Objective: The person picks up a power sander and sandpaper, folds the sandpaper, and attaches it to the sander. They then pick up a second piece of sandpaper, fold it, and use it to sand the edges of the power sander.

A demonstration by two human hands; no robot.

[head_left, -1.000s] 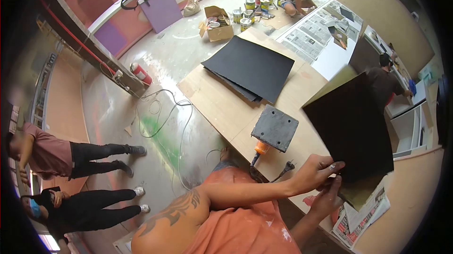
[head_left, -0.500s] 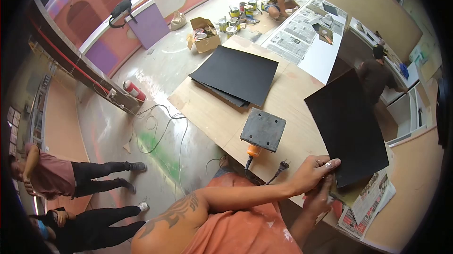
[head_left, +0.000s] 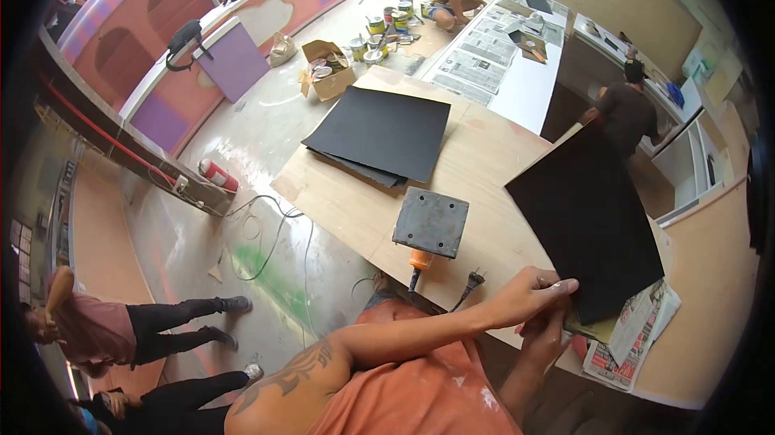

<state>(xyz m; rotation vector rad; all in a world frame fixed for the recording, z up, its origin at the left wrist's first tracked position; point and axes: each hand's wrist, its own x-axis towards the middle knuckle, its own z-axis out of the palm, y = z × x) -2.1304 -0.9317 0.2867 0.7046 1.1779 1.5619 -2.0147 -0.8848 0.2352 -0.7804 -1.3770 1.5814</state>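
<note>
A large black sandpaper sheet (head_left: 593, 225) stands tilted above the right end of the plywood table. My left hand (head_left: 537, 296) reaches across and pinches its lower left edge, thumb on the dark face. Just below, my right hand (head_left: 545, 334) is closed at the same corner, its fingers partly hidden behind my left hand and the sheet. A yellowish edge shows beneath the sheet there. To the left, an orange power sander (head_left: 419, 259) lies with its grey square pad facing up, its plug (head_left: 474, 278) near the table edge. Farther back lies a stack of black sandpaper sheets (head_left: 379, 132).
Folded newspaper (head_left: 622, 358) lies by my right hand. Beyond the plywood table (head_left: 484, 144), a white panel (head_left: 529, 96) carries newspapers. A cardboard box (head_left: 331, 84), paint cans (head_left: 375, 27), a fire extinguisher (head_left: 218, 175) and cables are on the floor. Several people are around.
The view has shifted slightly, moving the table and sander leftward in frame. My hands keep hold of the sheet at the same corner. The co-worker at the right has turned and moved an arm.
</note>
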